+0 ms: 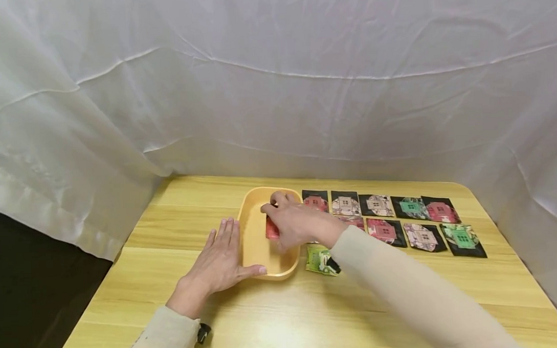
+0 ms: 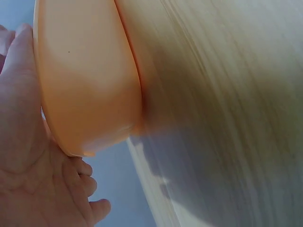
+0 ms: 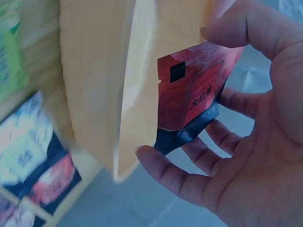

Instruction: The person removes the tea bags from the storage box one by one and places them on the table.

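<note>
A yellow-orange plastic tub (image 1: 255,236) stands on the wooden table. My left hand (image 1: 217,263) rests along its left side with fingers straight and the thumb across the near rim. In the left wrist view, the palm lies against the tub wall (image 2: 90,71). My right hand (image 1: 291,222) reaches into the tub and grips a red-and-black tea sachet (image 1: 271,228). Dark Chinese characters show on the sachet (image 3: 194,90) in the right wrist view, where the thumb and fingers hold its edges. The right hand and forearm hide part of the tub and some sachets behind them.
Right of the tub, several black sachets with red, pink and green pictures lie in two rows, among them a green one (image 1: 462,237) at the right end. A light green packet (image 1: 319,259) lies nearer. White cloth (image 1: 304,106) hangs behind the table (image 1: 170,234).
</note>
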Demonstrator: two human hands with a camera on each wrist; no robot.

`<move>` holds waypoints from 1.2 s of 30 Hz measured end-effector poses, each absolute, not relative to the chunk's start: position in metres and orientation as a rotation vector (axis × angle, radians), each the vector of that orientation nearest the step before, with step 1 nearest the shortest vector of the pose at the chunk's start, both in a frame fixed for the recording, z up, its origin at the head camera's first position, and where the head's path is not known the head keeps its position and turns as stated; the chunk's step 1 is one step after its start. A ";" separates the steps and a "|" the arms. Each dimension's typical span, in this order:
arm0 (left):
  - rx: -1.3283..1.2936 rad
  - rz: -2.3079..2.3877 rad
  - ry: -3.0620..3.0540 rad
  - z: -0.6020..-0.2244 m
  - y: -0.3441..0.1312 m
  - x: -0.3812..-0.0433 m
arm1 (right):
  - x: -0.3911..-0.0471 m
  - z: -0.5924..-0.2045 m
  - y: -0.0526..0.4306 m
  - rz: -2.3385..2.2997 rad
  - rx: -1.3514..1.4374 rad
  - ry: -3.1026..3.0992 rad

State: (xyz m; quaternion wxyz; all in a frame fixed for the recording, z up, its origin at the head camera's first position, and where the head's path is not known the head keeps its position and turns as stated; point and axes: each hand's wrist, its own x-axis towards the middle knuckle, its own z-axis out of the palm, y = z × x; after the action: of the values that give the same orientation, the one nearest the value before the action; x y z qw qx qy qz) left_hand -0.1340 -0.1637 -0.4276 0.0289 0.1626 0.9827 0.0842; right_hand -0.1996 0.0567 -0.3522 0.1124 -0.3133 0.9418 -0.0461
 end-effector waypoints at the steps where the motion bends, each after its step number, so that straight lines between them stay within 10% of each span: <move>1: 0.515 0.263 3.034 -0.428 -0.164 -0.134 | -0.198 -0.349 0.065 -0.136 -0.914 2.776; 17: 0.454 0.299 3.023 -0.426 -0.164 -0.135 | -0.166 -0.377 0.202 -0.078 -0.860 2.832; 36: 0.402 0.341 3.004 -0.425 -0.169 -0.136 | -0.156 -0.416 0.207 -0.059 -0.762 2.661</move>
State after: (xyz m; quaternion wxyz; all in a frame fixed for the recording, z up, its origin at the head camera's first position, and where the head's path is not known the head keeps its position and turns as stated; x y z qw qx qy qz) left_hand -0.1358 -0.1689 -0.4247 0.0459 0.1316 0.9839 0.1118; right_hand -0.1563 0.2072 -0.4159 0.1855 -0.2704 0.9445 -0.0211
